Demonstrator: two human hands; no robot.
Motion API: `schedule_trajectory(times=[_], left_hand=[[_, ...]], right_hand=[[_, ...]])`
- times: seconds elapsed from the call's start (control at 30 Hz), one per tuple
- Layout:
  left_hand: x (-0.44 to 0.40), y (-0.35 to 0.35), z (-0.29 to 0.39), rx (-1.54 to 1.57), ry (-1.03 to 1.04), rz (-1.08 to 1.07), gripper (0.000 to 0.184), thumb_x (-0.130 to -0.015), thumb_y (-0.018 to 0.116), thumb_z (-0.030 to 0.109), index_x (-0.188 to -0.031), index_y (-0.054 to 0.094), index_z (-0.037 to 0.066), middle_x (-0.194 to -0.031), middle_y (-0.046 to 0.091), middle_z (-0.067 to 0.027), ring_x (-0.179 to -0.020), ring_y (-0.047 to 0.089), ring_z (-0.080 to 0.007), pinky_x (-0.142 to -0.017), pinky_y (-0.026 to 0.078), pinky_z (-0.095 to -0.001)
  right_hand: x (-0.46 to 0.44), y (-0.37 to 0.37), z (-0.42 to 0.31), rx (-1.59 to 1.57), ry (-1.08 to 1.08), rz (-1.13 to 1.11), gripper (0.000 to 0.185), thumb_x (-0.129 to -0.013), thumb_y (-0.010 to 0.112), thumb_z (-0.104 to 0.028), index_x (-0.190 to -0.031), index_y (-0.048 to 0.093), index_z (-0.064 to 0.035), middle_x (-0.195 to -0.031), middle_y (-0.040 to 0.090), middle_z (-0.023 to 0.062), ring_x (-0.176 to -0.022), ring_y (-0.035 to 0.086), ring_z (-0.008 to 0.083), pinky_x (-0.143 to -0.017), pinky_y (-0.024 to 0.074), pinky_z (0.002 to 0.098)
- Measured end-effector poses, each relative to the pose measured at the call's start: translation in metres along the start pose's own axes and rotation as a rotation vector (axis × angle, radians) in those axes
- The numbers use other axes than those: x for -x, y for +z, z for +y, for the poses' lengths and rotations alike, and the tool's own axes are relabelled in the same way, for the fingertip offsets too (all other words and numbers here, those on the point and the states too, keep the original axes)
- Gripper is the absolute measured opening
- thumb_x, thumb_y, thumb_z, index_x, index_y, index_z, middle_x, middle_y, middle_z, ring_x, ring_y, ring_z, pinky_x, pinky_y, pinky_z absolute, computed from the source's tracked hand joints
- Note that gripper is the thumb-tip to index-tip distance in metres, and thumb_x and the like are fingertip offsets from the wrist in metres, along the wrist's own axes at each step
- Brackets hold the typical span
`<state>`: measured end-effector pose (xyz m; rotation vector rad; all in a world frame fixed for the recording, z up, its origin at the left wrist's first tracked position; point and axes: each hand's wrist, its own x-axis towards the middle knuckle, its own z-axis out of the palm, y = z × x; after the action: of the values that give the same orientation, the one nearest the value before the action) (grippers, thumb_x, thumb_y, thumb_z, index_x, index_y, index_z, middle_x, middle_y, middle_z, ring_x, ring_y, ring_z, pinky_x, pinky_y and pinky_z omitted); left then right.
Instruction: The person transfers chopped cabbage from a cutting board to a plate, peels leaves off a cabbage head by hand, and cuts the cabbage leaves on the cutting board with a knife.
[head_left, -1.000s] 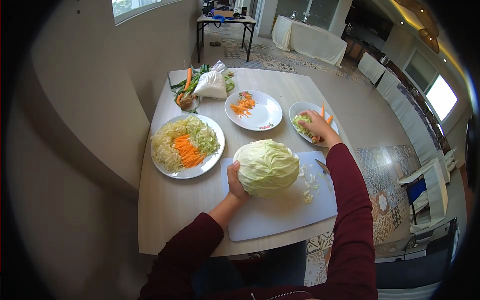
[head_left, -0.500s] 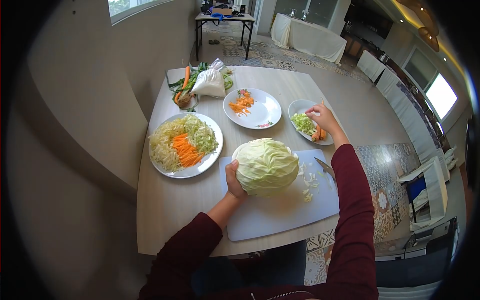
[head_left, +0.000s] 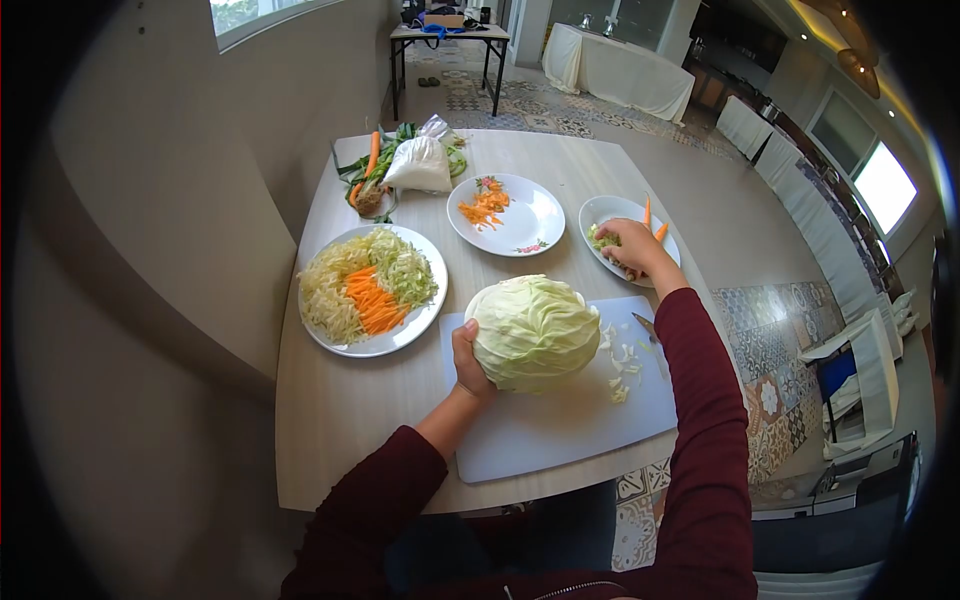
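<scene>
My left hand (head_left: 470, 362) grips the left side of a whole pale green cabbage (head_left: 536, 335), held over the white cutting board (head_left: 530, 440). Over at the right, my right hand (head_left: 635, 246) reaches down into a small white plate (head_left: 597, 212). Its fingers are bent and closed on the chopped cabbage (head_left: 598, 238) there, and they cover part of the pile. Carrots (head_left: 660, 232) lie in the same plate, partly behind the hand. A knife (head_left: 645, 325) rests on the board's right side, partly hidden by my right sleeve. Cabbage scraps (head_left: 622, 370) lie beside the whole cabbage.
A large plate (head_left: 440, 300) at left bears shredded cabbage and carrot strips. A flowered plate (head_left: 540, 215) holds carrot shavings (head_left: 484, 209). At the table's back left are a plastic bag of white contents (head_left: 420, 165), a carrot (head_left: 374, 155) and leafy greens. A wall stands close at left.
My right hand has moved down from above the small plate into the chopped cabbage. My left hand still holds the whole cabbage in about the same place.
</scene>
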<state>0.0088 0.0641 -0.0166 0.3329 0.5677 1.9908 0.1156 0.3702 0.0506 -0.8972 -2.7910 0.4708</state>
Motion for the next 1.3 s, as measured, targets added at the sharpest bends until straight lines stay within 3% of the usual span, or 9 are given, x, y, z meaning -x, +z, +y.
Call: schedule_trajectory(times=[0.1,0.2,0.33,0.63,0.83,0.93,1.13,1.3], left_hand=[[0.001,0.001,0.001,0.030,-0.007,-0.013,0.071,-0.080,0.042,0.046,-0.134,0.038,0.000,-0.127,0.050,-0.0181,-0.113,0.052,-0.0308,-0.098,0.042,-0.0399],[0.002,0.002,0.001,0.029,-0.017,-0.019,0.074,-0.079,0.043,0.048,-0.135,0.037,0.001,-0.129,0.049,-0.0188,-0.115,0.051,-0.0319,-0.098,0.042,-0.0408],[0.000,-0.004,-0.002,0.084,-0.035,-0.029,0.069,-0.082,0.041,0.044,-0.134,0.038,0.000,-0.127,0.051,-0.0178,-0.113,0.053,-0.0299,-0.098,0.041,-0.0387],[-0.001,-0.006,-0.001,0.051,0.006,-0.008,0.068,-0.083,0.040,0.043,-0.133,0.038,-0.002,-0.127,0.051,-0.0186,-0.113,0.053,-0.0293,-0.099,0.041,-0.0382],[0.002,-0.002,0.001,-0.030,-0.024,0.013,0.076,-0.079,0.042,0.049,-0.135,0.036,-0.002,-0.131,0.047,-0.0205,-0.117,0.050,-0.0326,-0.100,0.040,-0.0408],[-0.001,-0.004,-0.001,-0.017,-0.006,0.002,0.076,-0.079,0.043,0.049,-0.135,0.036,-0.002,-0.130,0.047,-0.0203,-0.116,0.050,-0.0325,-0.100,0.040,-0.0408],[0.001,-0.004,0.000,-0.044,-0.014,0.013,0.076,-0.079,0.043,0.050,-0.135,0.036,-0.002,-0.131,0.047,-0.0203,-0.117,0.050,-0.0322,-0.100,0.040,-0.0405],[0.000,-0.004,-0.002,-0.033,-0.007,-0.006,0.076,-0.079,0.043,0.050,-0.135,0.035,-0.002,-0.131,0.047,-0.0203,-0.117,0.050,-0.0320,-0.100,0.040,-0.0404]], right_hand=[[-0.009,0.000,0.011,0.016,-0.170,0.087,0.021,-0.075,0.069,-0.014,-0.094,0.066,-0.0059,-0.105,0.064,0.0121,-0.093,0.062,0.0241,-0.082,0.0477,0.0350],[-0.034,-0.001,0.026,0.047,-0.186,0.238,0.019,-0.076,0.066,-0.016,-0.091,0.068,-0.0049,-0.098,0.064,0.0144,-0.083,0.063,0.0254,-0.076,0.0492,0.0344],[-0.078,0.007,0.033,0.058,-0.004,0.339,0.015,-0.076,0.066,-0.016,-0.083,0.071,-0.0033,-0.083,0.067,0.0156,-0.076,0.064,0.0283,-0.073,0.0504,0.0363],[-0.111,0.032,0.030,0.277,0.308,0.231,0.015,-0.075,0.066,-0.017,-0.084,0.071,-0.0074,-0.091,0.069,0.0137,-0.089,0.065,0.0303,-0.083,0.0479,0.0426],[-0.106,0.025,0.022,0.444,0.235,0.006,0.019,-0.075,0.064,-0.021,-0.086,0.071,-0.0079,-0.094,0.068,0.0143,-0.088,0.065,0.0315,-0.090,0.0411,0.0491],[-0.107,0.024,0.009,0.390,0.221,0.018,0.019,-0.074,0.064,-0.021,-0.083,0.070,-0.0065,-0.086,0.069,0.0127,-0.082,0.065,0.0292,-0.089,0.0394,0.0487],[-0.124,0.008,-0.020,-0.156,0.023,-0.001,0.025,-0.077,0.066,-0.025,-0.078,0.067,-0.0006,-0.071,0.065,0.0109,-0.071,0.061,0.0175,-0.073,0.0460,0.0342],[-0.127,0.015,-0.069,-0.358,-0.145,-0.047,0.020,-0.078,0.066,-0.019,-0.083,0.069,0.0007,-0.076,0.067,0.0135,-0.072,0.062,0.0180,-0.069,0.0483,0.0315]])
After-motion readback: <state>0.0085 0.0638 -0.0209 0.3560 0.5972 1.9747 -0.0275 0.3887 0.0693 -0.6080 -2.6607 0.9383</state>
